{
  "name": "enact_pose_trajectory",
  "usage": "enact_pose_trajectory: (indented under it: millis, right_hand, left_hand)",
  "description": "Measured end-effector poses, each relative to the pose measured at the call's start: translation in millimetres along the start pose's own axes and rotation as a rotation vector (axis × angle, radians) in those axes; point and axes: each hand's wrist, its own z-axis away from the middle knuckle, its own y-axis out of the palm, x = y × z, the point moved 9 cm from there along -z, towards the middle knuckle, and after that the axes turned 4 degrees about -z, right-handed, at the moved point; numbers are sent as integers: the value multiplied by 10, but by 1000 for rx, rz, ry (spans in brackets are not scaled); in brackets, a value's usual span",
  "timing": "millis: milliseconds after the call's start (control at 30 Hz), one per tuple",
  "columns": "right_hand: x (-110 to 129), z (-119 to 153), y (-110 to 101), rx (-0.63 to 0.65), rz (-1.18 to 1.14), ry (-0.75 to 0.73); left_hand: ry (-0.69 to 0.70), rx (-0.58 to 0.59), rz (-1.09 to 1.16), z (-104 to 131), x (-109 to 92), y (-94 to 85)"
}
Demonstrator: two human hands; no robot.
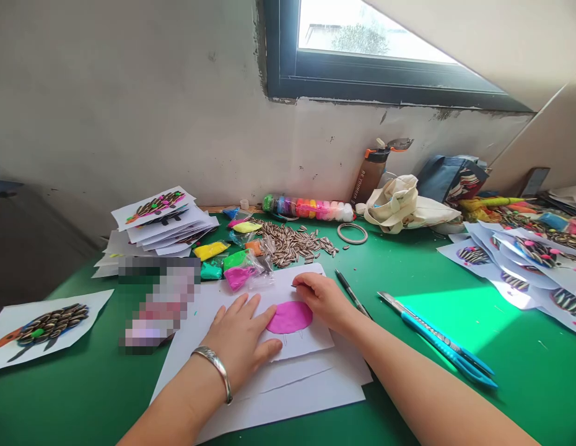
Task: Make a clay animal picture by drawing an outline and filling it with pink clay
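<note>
A flat magenta clay oval (290, 318) lies on a small white paper (311, 348), with thin drawn lines below it. My left hand (239, 334), a silver bangle at its wrist, rests with spread fingers on the paper, the index fingertip by the oval's left edge. My right hand (322, 297) is at the oval's upper right, fingers pinched together. A small dark tip shows at the fingertips; what it belongs to is hidden. Larger white sheets (297, 406) lie underneath.
Colored clay packets (211, 250) and sunflower seeds (292, 244) lie behind the papers. A black pen (350, 291), blue scissors (446, 347) and a tape ring (352, 233) are at right. Paper stacks (162, 217) with seed pictures stand at back left and right. A bottle (371, 173) stands by the wall.
</note>
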Motion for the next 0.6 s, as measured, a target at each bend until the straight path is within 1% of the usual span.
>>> enact_pose_trajectory:
  millis: [100, 200, 367, 467, 600]
  right_hand:
    - [-3, 7, 3, 2, -3, -2]
    - [2, 11, 3, 4, -4, -4]
    - [26, 4, -11, 0, 4, -6]
    - [44, -3, -17, 2, 4, -8]
    - [46, -6, -20, 3, -7, -9]
  left_hand:
    - [-5, -10, -9, -1, -20, -16]
    - [-6, 9, -8, 4, -25, -12]
    - [-14, 38, 32, 18, 16, 4]
    - [-7, 48, 20, 19, 30, 18]
    - [25, 9, 15, 9, 20, 0]
